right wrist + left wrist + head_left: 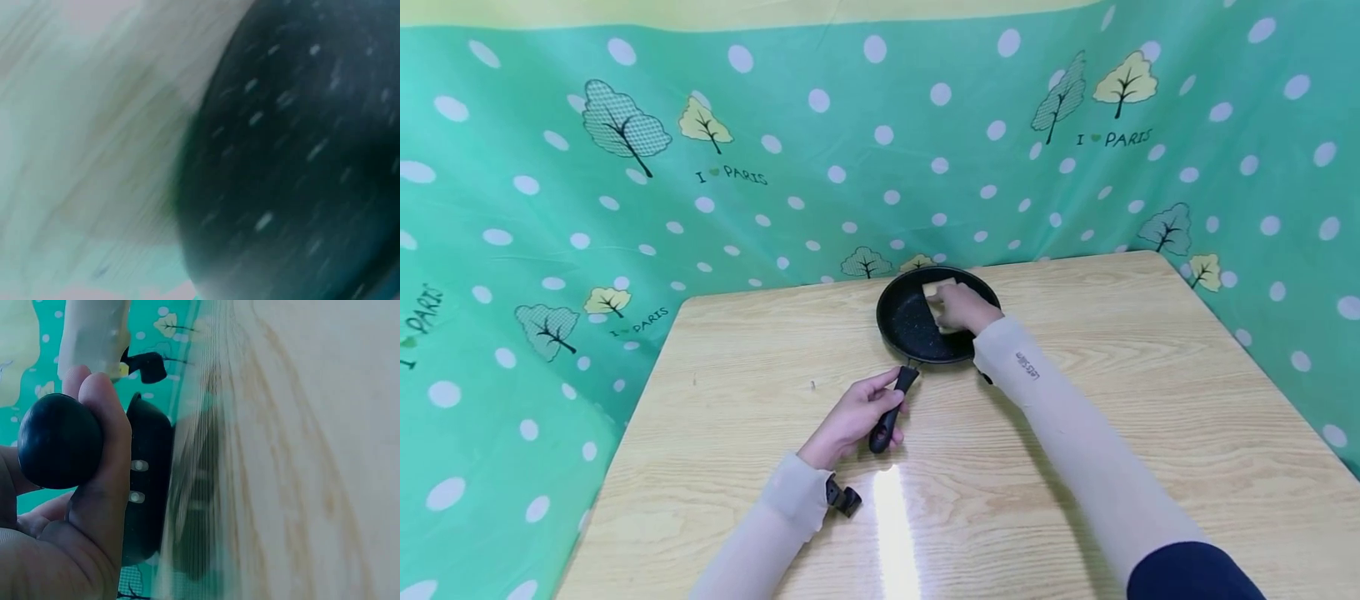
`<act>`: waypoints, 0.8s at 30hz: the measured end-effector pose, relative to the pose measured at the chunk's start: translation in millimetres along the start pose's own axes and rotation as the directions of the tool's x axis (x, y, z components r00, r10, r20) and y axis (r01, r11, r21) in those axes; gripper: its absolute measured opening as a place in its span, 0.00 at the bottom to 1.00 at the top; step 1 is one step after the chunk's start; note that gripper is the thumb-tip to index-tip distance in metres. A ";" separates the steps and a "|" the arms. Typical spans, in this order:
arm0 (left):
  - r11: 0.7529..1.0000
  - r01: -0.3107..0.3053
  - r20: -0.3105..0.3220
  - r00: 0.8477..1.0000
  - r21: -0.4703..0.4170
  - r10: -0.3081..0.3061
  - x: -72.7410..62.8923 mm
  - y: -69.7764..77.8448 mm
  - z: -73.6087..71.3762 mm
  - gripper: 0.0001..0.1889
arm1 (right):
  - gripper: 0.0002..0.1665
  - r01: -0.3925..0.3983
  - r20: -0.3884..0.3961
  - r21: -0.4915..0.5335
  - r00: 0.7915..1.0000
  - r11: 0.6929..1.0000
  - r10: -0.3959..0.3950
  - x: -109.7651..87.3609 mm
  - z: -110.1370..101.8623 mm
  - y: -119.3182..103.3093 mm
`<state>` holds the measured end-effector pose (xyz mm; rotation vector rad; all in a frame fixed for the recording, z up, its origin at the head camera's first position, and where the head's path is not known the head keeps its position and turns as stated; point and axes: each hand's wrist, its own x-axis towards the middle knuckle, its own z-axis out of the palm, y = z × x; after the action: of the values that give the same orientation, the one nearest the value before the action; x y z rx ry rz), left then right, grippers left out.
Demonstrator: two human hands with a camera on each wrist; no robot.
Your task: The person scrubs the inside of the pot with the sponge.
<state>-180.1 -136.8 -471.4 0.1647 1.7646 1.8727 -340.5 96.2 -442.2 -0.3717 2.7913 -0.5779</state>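
A black frying pan (pixel 898 321) with a speckled inside stands near the far edge of the table, its handle (pixel 907 380) pointing toward me. My left hand (pixel 859 410) grips that handle from the left side. In the left wrist view the fingers (pixel 109 434) wrap around the rounded handle end (pixel 59 440), with the pan's riveted side (pixel 147 481) beyond. Over the inside of the pan, my right hand (pixel 958 307) holds a pale yellow sponge (pixel 931 289), partly covered by the fingers. The right wrist view shows only the blurred, speckled pan surface (pixel 281 150).
Beneath the pan is a light wood-grain table (pixel 760 350) with a bright light reflection (pixel 891 517) in front. A green dotted curtain (pixel 805 167) with printed trees hangs behind and along both sides, close behind the pan.
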 end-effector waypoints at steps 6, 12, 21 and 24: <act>1.000 0.016 -0.007 1.000 0.004 -0.015 0.9 0.4 1.5 0.31 | 0.33 0.013 0.024 -0.014 1.000 1.000 -0.012 -14.5 -3.6 7.5; 1.000 0.026 -0.012 1.000 0.004 -0.025 1.0 0.2 2.2 0.31 | 0.32 0.043 0.005 -0.045 0.999 0.998 -0.043 -26.3 -0.3 9.5; 0.999 0.030 -0.014 0.999 -0.011 -0.031 0.6 0.1 0.4 0.31 | 0.31 0.089 -0.022 -0.084 0.996 0.992 -0.091 -43.0 8.9 0.3; 0.999 0.032 -0.012 0.999 -0.013 -0.032 0.7 0.2 -0.8 0.31 | 0.31 0.121 -0.032 -0.099 0.992 0.988 -0.124 -45.8 12.2 -4.4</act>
<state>-181.1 -137.2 -471.5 0.1188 1.7528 1.8659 -293.2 101.7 -441.8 -0.5616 2.8554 -0.4815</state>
